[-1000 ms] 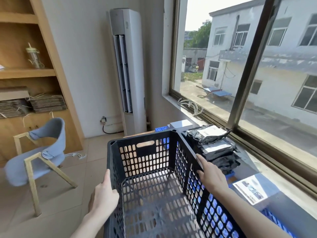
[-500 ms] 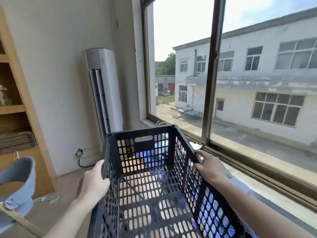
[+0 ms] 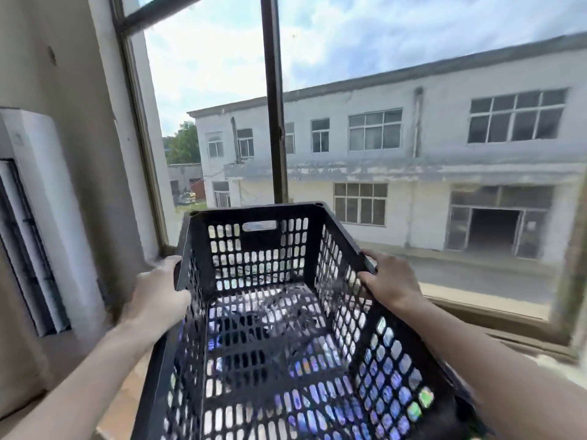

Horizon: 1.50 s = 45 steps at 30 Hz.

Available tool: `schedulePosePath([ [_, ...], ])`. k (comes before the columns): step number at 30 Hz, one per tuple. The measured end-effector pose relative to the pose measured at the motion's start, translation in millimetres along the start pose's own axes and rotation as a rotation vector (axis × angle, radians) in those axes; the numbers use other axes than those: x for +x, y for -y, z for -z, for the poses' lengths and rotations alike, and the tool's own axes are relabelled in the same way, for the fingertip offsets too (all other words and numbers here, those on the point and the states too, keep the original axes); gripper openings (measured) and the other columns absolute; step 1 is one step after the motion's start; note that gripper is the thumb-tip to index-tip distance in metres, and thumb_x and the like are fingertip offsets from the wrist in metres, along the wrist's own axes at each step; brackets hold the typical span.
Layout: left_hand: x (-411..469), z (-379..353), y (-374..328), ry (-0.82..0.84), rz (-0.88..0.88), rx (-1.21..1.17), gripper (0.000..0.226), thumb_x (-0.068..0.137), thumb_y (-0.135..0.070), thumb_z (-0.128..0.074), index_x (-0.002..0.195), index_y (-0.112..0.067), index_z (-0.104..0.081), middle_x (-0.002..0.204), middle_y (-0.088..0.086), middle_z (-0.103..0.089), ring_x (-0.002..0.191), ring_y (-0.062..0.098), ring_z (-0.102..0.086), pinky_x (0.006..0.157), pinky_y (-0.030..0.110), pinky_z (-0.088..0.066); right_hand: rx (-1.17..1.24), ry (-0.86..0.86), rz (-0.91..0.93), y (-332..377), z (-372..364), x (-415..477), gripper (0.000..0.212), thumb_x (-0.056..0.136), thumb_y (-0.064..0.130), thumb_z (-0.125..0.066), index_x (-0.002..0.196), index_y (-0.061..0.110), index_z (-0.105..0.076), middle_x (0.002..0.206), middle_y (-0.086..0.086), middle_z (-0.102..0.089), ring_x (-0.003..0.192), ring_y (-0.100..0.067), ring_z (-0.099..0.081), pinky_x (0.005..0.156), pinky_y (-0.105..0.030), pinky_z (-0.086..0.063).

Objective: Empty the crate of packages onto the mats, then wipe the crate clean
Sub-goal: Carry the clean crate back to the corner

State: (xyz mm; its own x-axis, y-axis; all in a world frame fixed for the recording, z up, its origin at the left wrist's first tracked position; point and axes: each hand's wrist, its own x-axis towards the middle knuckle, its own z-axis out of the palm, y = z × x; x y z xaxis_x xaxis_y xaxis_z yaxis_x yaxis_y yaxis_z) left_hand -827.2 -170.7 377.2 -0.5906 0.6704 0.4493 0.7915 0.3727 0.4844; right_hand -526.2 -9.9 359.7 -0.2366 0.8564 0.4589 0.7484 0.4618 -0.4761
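**Crate held in both hands before the window**

Holding the crate (image 3: 313,246) between both hands at the middle of the view, open top up, short handle-slot wall toward 12 o'clock, near end cut off by the bottom edge at 6 o'clock.

Gripped on the left side, close to the far corner at about 9 o'clock of the crate, by the left hand (image 3: 158,296): palm pressed to the outside of the long wall, fingers curled round toward the rim. Too blurred there to tell how the thumb lies.

Gripped on the right rim, at about 2 o'clock of the crate, by the right hand (image 3: 392,281): fingers hooked over the top of the rim, thumb down on the inner face of the mesh wall, knuckles bent, wrist just outside the crate.

Both forearms reaching in from 7 and 5 o'clock, one along each long wall.

Through the holes in the crate floor: dark and pale shapes, too blurred to name.

Behind the crate at 12 o'clock: window with a dark upright bar (image 3: 273,122). Through the glass from 1 to 3 o'clock: pale two-storey building (image 3: 413,147) under a cloudy sky. At 9 o'clock, well apart from the left hand: white air conditioner (image 3: 41,201) standing against the room wall.
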Motion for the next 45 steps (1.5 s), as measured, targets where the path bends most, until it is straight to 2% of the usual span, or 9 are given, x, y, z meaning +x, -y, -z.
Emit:
schedulePosePath([
  [5,3.2,-13.1,-56.1,0.048,-0.177,-0.039,0.066,0.078,0.000,-0.058,0.140,-0.018,-0.046,0.073,0.003,-0.060,0.063,0.023,-0.055,0.052,0.030,-0.042,-0.049,-0.118,-0.112,-34.0,64.5,-23.6,0.046,0.087,0.019,-0.067,0.131,0.025,-0.056,0.099,-0.005,-0.072,0.079,-0.019,-0.062,0.073,-0.028,-0.051],
  [9,-14.6,-28.9,-109.0,0.101,-0.305,-0.139,0.062,0.077,-0.002,-0.059,0.137,-0.017,-0.048,0.093,0.010,-0.066,0.079,0.026,-0.056,0.065,0.031,-0.040,-0.101,-0.203,-0.187,-70.6,119.0,-55.4,0.043,0.086,0.020,-0.068,0.127,0.024,-0.059,0.099,-0.005,-0.072,0.083,-0.025,-0.066,0.077,-0.040,-0.056],
  [13,-48.0,-49.5,-169.2,0.144,-0.430,-0.188,0.064,0.078,-0.001,-0.061,0.139,-0.013,-0.045,0.089,0.007,-0.062,0.068,0.015,-0.049,0.055,0.023,-0.034,-0.135,-0.266,-0.267,-107.5,176.0,-101.3,0.041,0.088,0.018,-0.066,0.128,0.022,-0.059,0.110,-0.005,-0.070,0.092,-0.026,-0.065,0.079,-0.032,-0.054],
  [17,-96.2,-69.6,-236.5,0.220,-0.522,-0.254,0.063,0.077,0.001,-0.059,0.138,-0.011,-0.046,0.073,0.000,-0.056,0.062,0.008,-0.048,0.050,0.019,-0.034,-0.169,-0.330,-0.351,-150.6,235.5,-155.8,0.039,0.086,0.009,-0.066,0.125,0.012,-0.063,0.115,-0.009,-0.069,0.097,-0.022,-0.062,0.073,-0.013,-0.035],
  [23,-179.2,-105.8,-324.3,0.337,-0.650,-0.312,0.051,0.076,0.000,-0.060,0.127,-0.006,-0.051,0.068,0.006,-0.056,0.065,0.019,-0.055,0.061,0.034,-0.050,-0.258,-0.395,-0.489,-224.4,307.7,-232.5,0.043,0.078,0.007,-0.073,0.120,0.008,-0.066,0.116,-0.011,-0.069,0.107,-0.025,-0.063,0.084,-0.019,-0.034],
  [28,-243.8,-140.8,-377.7,0.464,-0.676,-0.409,0.049,0.076,-0.001,-0.060,0.124,-0.010,-0.055,0.087,0.011,-0.065,0.078,0.028,-0.058,0.069,0.034,-0.048,-0.310,-0.429,-0.586,-272.2,347.5,-288.0,0.042,0.078,0.005,-0.072,0.119,0.008,-0.066,0.113,-0.013,-0.069,0.107,-0.028,-0.063,0.083,-0.019,-0.035],
  [33,-294.8,-175.6,-418.9,0.535,-0.696,-0.417,0.044,0.081,-0.007,-0.060,0.125,-0.010,-0.055,0.092,0.020,-0.066,0.085,0.037,-0.061,0.070,0.036,-0.044,-0.378,-0.417,-0.700,-318.3,372.0,-326.6,0.043,0.081,0.009,-0.071,0.123,0.013,-0.065,0.109,-0.014,-0.070,0.105,-0.029,-0.062,0.082,-0.023,-0.036],
  [37,-324.1,-214.0,-445.3,0.614,-0.686,-0.415,0.044,0.082,-0.009,-0.062,0.125,-0.012,-0.053,0.078,0.004,-0.058,0.073,0.026,-0.052,0.066,0.030,-0.036,-0.372,-0.371,-0.804,-370.5,376.8,-343.5,0.045,0.082,0.015,-0.072,0.126,0.020,-0.063,0.112,-0.011,-0.069,0.099,-0.026,-0.061,0.078,-0.024,-0.040],
  [45,-372.3,-320.8,-472.4,0.780,-0.644,-0.391,0.052,0.085,-0.007,-0.054,0.135,-0.016,-0.045,0.103,0.016,-0.068,0.087,0.033,-0.061,0.069,0.032,-0.042,-0.406,-0.234,-0.891,-470.0,353.3,-349.6,0.045,0.084,0.013,-0.070,0.128,0.018,-0.061,0.111,-0.011,-0.070,0.102,-0.027,-0.063,0.081,-0.025,-0.041],
])
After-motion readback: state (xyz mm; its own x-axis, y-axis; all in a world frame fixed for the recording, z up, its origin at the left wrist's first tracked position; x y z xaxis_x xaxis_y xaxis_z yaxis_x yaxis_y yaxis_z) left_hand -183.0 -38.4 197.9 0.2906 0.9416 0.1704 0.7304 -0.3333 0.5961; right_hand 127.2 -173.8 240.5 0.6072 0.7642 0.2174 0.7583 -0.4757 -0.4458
